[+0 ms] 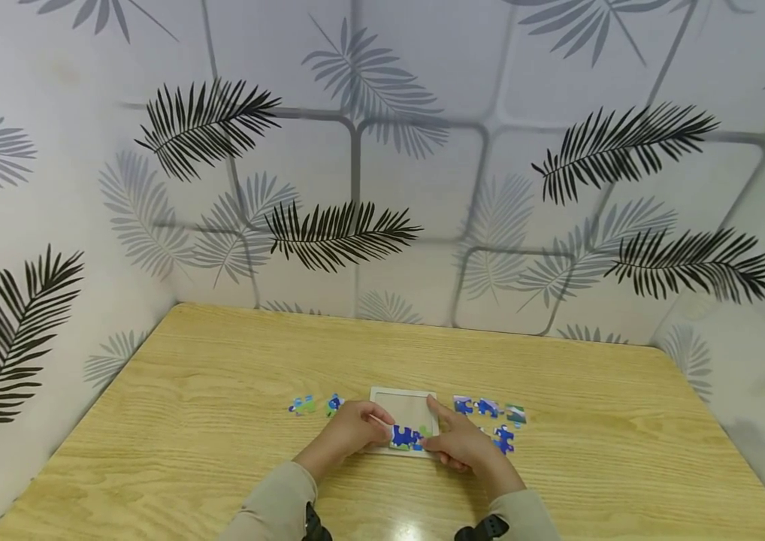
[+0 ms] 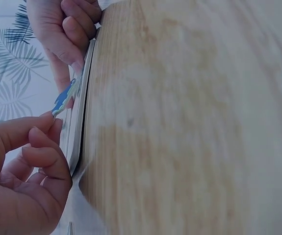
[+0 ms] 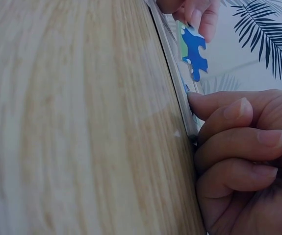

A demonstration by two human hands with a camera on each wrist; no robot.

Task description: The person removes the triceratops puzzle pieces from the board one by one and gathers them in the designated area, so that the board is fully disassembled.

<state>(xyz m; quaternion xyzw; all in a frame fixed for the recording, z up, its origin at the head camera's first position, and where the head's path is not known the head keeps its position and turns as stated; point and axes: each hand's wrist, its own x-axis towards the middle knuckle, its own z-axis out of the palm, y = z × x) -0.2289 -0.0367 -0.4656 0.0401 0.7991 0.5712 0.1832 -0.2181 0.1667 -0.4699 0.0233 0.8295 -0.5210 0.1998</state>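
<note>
A white puzzle tray point(image 1: 403, 392) lies on the table, with jigsaw pieces along its near side. My left hand point(image 1: 357, 432) pinches a blue jigsaw piece point(image 3: 195, 51) between thumb and fingertips. That piece is tilted above the tray's near part in both wrist views. My right hand point(image 1: 464, 439) grips the tray's right side, its thumb over the near right corner and its index finger reaching up the right edge. Its other fingers are curled against the side in the right wrist view. A green and blue piece point(image 1: 425, 431) shows by the right thumb.
Loose pieces point(image 1: 303, 406) lie left of the tray, with another blue piece point(image 1: 335, 403) nearer the left hand. Several more pieces point(image 1: 488, 407) lie to the right, including a blue one point(image 1: 504, 439) beside the right hand. A leaf-patterned wall point(image 1: 423, 285) stands behind the wooden table point(image 1: 220, 451).
</note>
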